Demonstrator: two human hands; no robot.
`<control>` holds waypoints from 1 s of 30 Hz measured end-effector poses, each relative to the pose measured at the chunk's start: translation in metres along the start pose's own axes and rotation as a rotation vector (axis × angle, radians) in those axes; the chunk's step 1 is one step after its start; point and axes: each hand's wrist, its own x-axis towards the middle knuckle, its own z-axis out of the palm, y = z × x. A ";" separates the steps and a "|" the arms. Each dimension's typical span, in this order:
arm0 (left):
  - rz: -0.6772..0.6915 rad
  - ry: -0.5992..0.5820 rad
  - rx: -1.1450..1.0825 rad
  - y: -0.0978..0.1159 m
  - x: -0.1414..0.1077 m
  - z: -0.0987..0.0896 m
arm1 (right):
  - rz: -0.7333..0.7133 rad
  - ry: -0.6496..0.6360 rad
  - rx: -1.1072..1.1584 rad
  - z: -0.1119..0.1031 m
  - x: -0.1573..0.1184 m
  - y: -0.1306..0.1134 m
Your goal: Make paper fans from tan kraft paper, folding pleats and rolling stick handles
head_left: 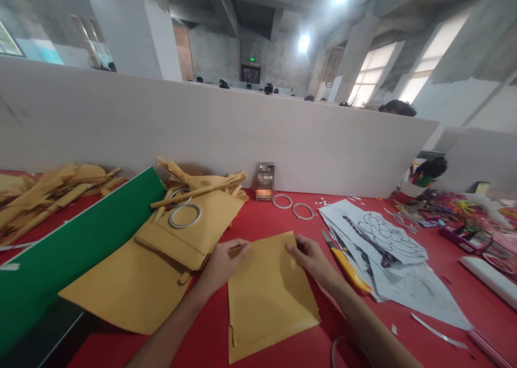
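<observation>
Brown paper (270,298) held two-handed by tabletop's (208,325) near edge | left fingers (238,245) grasping left corner | right fingers (298,248), right corner

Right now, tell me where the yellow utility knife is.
In the head view, the yellow utility knife lies right of the right hand, against the left edge of the drawing sheets.

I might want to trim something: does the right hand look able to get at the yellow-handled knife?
Probably yes: the knife lies just beyond the right hand, with nothing visible on its handle.
</observation>
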 end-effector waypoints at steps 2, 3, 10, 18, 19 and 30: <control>0.002 -0.011 0.038 0.002 -0.001 0.001 | -0.011 0.051 0.001 0.005 0.006 0.002; 0.002 -0.015 0.055 0.002 -0.001 0.002 | -0.017 0.083 0.008 0.007 0.009 0.005; 0.017 -0.079 0.182 0.007 0.000 -0.001 | -0.039 0.126 0.077 0.012 0.019 0.027; 0.006 -0.287 0.371 0.063 0.029 0.022 | -0.079 0.112 0.046 0.014 0.014 0.029; -0.023 -0.312 0.283 0.067 0.033 0.030 | -0.081 0.119 0.044 0.015 0.015 0.031; -0.058 -0.304 0.122 0.052 0.047 0.057 | -0.073 0.204 0.023 0.016 0.018 0.035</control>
